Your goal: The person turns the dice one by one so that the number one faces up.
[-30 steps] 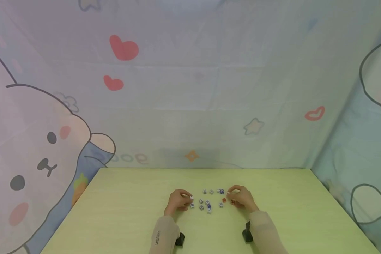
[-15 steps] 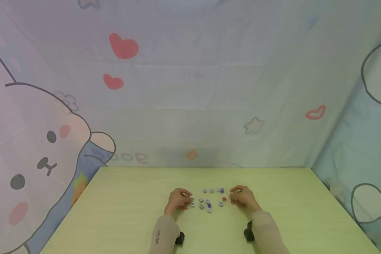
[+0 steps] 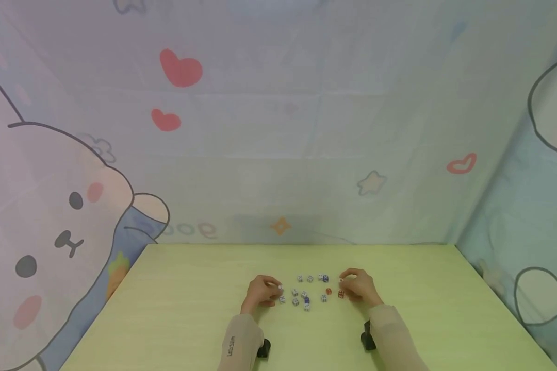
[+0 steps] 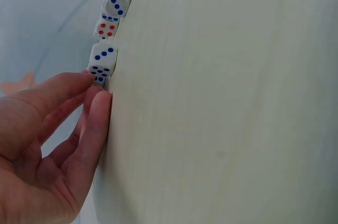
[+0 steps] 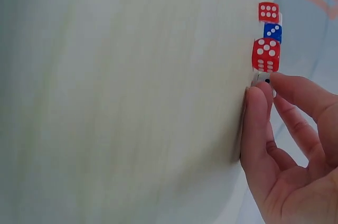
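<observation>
At the left side of a loose group of dice, my left hand (image 3: 262, 291) pinches a white die (image 3: 280, 287) between thumb and fingertips. Another white die (image 4: 103, 59) with blue pips sits just beyond those fingertips in the left wrist view. Opposite, my right hand (image 3: 360, 286) holds a white die (image 5: 263, 78), mostly hidden by the fingers in the right wrist view. Close to it lie a large red die (image 3: 341, 294) and a smaller red die (image 3: 328, 291). A blue die (image 3: 325, 279) stands against a white one at the back.
Several white dice, such as one die (image 3: 295, 302) and another die (image 3: 324, 298), are spread between the hands, with a blue die (image 3: 307, 300) among them. They lie on a pale yellow-green table (image 3: 190, 288). A printed cloth (image 3: 278, 129) hangs behind its far edge.
My right hand has shifted a little to the right with the white die, away from the smaller red die. My left hand stays in place with its die.
</observation>
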`<state>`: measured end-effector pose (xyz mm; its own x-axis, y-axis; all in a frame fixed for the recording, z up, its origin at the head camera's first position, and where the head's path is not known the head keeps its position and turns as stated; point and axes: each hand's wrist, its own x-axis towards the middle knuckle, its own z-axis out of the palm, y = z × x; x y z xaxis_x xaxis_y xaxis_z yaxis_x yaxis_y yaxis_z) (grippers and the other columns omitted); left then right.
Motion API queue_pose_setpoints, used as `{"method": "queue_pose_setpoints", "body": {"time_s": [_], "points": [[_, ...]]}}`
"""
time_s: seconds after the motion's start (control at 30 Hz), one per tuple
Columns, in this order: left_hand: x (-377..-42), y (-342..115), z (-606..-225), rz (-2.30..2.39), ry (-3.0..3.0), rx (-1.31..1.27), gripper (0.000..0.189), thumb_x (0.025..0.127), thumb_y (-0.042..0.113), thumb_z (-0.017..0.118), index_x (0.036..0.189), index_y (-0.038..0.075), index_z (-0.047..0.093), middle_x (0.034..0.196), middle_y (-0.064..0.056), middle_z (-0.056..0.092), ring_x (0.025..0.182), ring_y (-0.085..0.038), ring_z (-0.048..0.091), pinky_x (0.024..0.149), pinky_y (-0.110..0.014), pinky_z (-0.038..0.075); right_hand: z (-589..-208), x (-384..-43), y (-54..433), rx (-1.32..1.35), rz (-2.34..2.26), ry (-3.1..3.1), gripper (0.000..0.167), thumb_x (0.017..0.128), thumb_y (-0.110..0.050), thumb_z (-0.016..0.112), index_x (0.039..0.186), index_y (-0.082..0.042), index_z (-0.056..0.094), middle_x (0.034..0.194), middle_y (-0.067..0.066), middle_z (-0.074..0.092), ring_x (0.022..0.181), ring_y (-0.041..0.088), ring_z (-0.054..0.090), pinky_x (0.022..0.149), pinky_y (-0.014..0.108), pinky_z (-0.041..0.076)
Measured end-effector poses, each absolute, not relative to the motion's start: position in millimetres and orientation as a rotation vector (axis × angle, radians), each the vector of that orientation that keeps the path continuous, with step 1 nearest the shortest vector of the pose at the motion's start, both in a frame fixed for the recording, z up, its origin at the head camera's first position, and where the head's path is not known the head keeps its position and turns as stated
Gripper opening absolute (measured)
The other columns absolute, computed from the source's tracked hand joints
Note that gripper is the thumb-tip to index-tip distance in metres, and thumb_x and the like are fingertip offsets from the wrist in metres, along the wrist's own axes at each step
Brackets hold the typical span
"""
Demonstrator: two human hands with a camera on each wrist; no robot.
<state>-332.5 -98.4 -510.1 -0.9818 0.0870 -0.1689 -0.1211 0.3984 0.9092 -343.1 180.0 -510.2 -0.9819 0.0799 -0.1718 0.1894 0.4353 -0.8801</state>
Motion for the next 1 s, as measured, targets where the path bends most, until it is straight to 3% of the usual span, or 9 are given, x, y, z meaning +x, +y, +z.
{"method": "queue_pose_setpoints", "body": {"time_s": [0.23, 0.43, 0.7, 1.0], "points": [[-332, -98, -514, 1.623, 2.474, -0.02, 0.02, 0.077, 0.008, 0.066, 0.097, 0.003, 0.067, 0.08, -0.009, 0.065, 0.052, -0.008, 0.056, 0.047, -0.023, 0.052, -509, -341, 182, 0.227, -1.631, 2.531, 0.026, 0.076, -0.005, 0.061, 0.102, -0.002, 0.061, 0.057, 0.006, 0.059, 0.044, 0.011, 0.045, 0.04, 0.022, 0.041], [-332, -99, -513, 1.641, 2.463, -0.015, 0.021, 0.078, 0.009, 0.066, 0.098, 0.003, 0.066, 0.079, -0.009, 0.065, 0.056, -0.008, 0.058, 0.048, -0.024, 0.053, -505, -336, 182, 0.242, -1.62, 2.562, 0.029, 0.079, -0.009, 0.063, 0.107, -0.002, 0.057, 0.061, 0.006, 0.062, 0.047, 0.011, 0.054, 0.042, 0.025, 0.047], [-331, -100, -511, 1.637, 2.464, -0.026, 0.022, 0.078, 0.01, 0.065, 0.099, 0.003, 0.066, 0.08, -0.009, 0.066, 0.059, -0.009, 0.059, 0.049, -0.023, 0.052, -500, -322, 181, 0.247, -1.536, 2.536, 0.022, 0.082, -0.013, 0.061, 0.098, 0.0, 0.056, 0.07, 0.008, 0.064, 0.055, 0.013, 0.059, 0.047, 0.028, 0.052], [-332, -99, -510, 1.637, 2.463, -0.012, 0.021, 0.078, 0.01, 0.065, 0.098, 0.003, 0.066, 0.078, -0.009, 0.066, 0.057, -0.009, 0.057, 0.049, -0.023, 0.052, -501, -317, 176, 0.15, -1.394, 2.674, 0.021, 0.073, -0.012, 0.069, 0.092, -0.005, 0.063, 0.076, 0.01, 0.06, 0.055, 0.013, 0.054, 0.047, 0.028, 0.051]]}}
